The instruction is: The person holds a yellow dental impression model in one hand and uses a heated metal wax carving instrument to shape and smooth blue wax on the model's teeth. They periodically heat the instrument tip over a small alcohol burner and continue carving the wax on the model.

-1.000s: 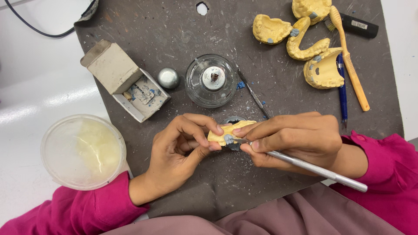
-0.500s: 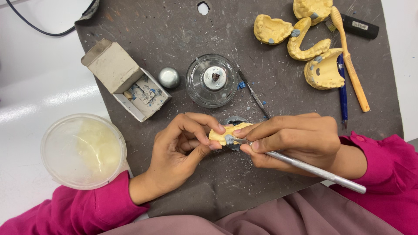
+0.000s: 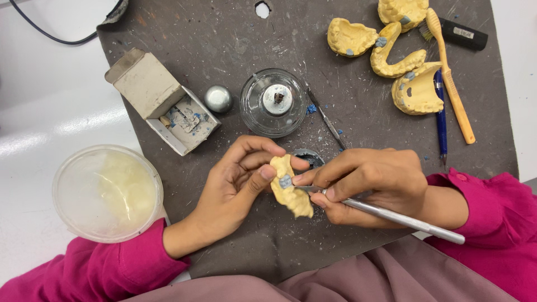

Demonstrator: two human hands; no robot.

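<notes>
My left hand pinches a yellow plaster dental cast that carries a small blue wax patch. The cast is tipped up on edge above the dark grey work mat. My right hand grips a slim metal carving tool like a pen. The tool's tip touches the cast beside the blue patch, and its handle runs out to the lower right.
A glass spirit lamp and its metal cap sit above the hands. An open cardboard box lies upper left, a clear plastic tub at left. Three more yellow casts, an orange toothbrush, a blue pen and a thin probe lie upper right.
My left hand has turned the cast from lying across to standing more upright, its lower end now toward me. The right hand stays on it with the tool.
</notes>
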